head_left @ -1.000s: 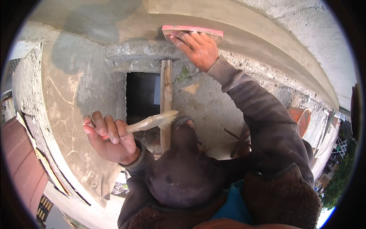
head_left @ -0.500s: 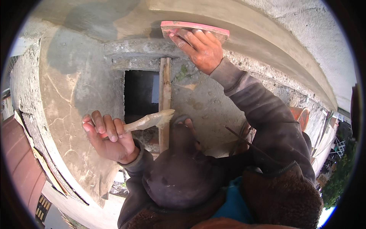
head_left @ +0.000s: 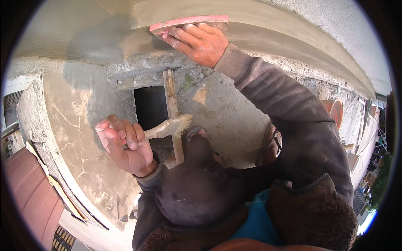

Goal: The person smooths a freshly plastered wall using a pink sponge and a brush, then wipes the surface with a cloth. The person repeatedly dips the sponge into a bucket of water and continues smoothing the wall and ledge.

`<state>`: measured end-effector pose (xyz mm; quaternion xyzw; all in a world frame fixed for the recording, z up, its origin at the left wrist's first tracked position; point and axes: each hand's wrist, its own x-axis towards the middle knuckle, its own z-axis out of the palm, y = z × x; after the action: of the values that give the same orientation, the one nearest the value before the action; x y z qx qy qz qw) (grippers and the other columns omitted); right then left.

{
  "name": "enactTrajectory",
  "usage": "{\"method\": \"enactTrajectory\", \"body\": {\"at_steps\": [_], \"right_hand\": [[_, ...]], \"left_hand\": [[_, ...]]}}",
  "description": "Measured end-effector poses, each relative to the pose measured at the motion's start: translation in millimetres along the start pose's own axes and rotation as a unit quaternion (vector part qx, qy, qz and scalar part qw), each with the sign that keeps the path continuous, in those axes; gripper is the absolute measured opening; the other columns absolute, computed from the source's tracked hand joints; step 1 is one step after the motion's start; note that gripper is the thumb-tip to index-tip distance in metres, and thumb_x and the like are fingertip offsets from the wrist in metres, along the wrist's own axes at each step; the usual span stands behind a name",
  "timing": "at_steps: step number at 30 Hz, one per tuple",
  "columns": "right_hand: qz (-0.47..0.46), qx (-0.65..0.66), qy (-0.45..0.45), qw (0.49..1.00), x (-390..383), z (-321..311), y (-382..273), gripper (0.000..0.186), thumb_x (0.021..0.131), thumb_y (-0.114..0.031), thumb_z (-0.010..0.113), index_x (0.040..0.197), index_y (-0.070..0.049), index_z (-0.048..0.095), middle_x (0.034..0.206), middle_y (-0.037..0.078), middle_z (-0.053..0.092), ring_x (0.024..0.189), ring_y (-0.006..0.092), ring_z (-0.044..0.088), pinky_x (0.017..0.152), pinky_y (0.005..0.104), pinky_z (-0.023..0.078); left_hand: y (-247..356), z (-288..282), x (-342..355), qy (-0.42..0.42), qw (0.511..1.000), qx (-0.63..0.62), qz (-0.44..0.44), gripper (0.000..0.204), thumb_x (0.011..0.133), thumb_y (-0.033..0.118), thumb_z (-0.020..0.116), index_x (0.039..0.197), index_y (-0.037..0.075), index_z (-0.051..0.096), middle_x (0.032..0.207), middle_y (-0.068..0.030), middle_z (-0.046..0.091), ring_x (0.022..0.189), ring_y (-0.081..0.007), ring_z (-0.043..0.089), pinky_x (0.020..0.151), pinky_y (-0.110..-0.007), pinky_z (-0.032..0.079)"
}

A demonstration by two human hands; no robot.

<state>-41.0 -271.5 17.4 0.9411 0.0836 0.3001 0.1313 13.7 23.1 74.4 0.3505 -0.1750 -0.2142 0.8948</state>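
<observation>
My right hand (head_left: pixel 201 44) grips the back of a plastering float (head_left: pixel 188 19), a flat board with a pink edge and a dirty, cement-stained back. The float lies against the smooth, damp-looking plastered wall (head_left: pixel 268 31) ahead of me. Lower on the left, my left hand (head_left: pixel 127 144) is closed round the handle of a paintbrush (head_left: pixel 167 127). Its pale bristles point to the right, in front of a wooden plank, touching nothing that I can make out. The brush's handle end is hidden in my fingers.
Below the wall runs a rough concrete ledge (head_left: pixel 146 65). A dark square opening (head_left: pixel 150 106) lies beside an upright wooden plank (head_left: pixel 171 94). My foot (head_left: pixel 203 134) rests on the concrete. A reddish container (head_left: pixel 333 111) stands at right, and brown roofing sheets (head_left: pixel 31 184) lie lower left.
My right hand has slid the float leftward and slightly up along the wall. The left hand with the paintbrush has shifted only a little, and the view has tilted slightly.
</observation>
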Motion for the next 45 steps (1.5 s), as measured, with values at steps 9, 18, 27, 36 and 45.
{"method": "enactTrajectory", "body": {"at_steps": [9, 18, 27, 36, 45], "right_hand": [[0.067, 0.146, -0.328, 0.931, -159, -180, 107, 0.033, 0.086, -0.025, 0.074, 0.117, -0.015, 0.074, 0.116, 0.005, 0.066, 0.108, 0.0252, 0.064, 0.091, 0.0391, 0.056], [0.726, 0.157, -0.237, 0.627, -383, -506, 131, 0.039, 0.1, -0.02, 0.064, 0.137, -0.005, 0.063, 0.117, 0.005, 0.071, 0.096, 0.0096, 0.066, 0.086, 0.0255, 0.054], [0.912, 0.132, -0.118, 0.369, -627, -634, 21, 0.03, 0.101, -0.022, 0.062, 0.127, -0.006, 0.067, 0.1, 0.003, 0.073, 0.084, 0.0069, 0.067, 0.078, 0.0226, 0.054], [0.803, 0.115, -0.428, 0.398, -749, -570, 16, 0.031, 0.086, -0.022, 0.069, 0.115, -0.013, 0.077, 0.103, 0.008, 0.077, 0.093, 0.0216, 0.071, 0.088, 0.0358, 0.055], [0.588, 0.048, -0.681, 0.433, -784, -504, 21, 0.032, 0.094, -0.034, 0.056, 0.114, -0.019, 0.076, 0.122, 0.011, 0.07, 0.118, 0.0297, 0.065, 0.101, 0.0428, 0.052]], "left_hand": [[-47, 142, 24, -0.428, 0.834, 0.344, -0.053, 0.017, 0.094, 0.001, 0.07, 0.111, 0.003, 0.071, 0.104, -0.0093, 0.063, 0.083, -0.0097, 0.059, 0.062, -0.021, 0.042], [-67, 310, 7, -0.475, 0.759, 0.239, -0.376, 0.053, 0.086, 0.037, 0.078, 0.114, 0.002, 0.05, 0.102, -0.0069, 0.051, 0.062, -0.0047, 0.045, 0.058, -0.018, 0.04], [-155, 448, -79, -0.524, 0.649, 0.225, -0.504, 0.076, 0.079, 0.043, 0.081, 0.124, 0.0, 0.036, 0.105, -0.0092, 0.049, 0.05, -0.0051, 0.044, 0.051, -0.017, 0.041], [-274, 497, -171, -0.544, 0.591, 0.179, -0.568, 0.084, 0.078, 0.044, 0.082, 0.13, -0.001, 0.033, 0.106, -0.0097, 0.049, 0.05, -0.005, 0.045, 0.05, -0.016, 0.041], [-275, 515, -169, -0.534, 0.611, 0.197, -0.551, 0.093, 0.076, 0.045, 0.083, 0.136, -0.002, 0.03, 0.108, -0.0101, 0.048, 0.051, -0.005, 0.046, 0.049, -0.016, 0.041]]}}
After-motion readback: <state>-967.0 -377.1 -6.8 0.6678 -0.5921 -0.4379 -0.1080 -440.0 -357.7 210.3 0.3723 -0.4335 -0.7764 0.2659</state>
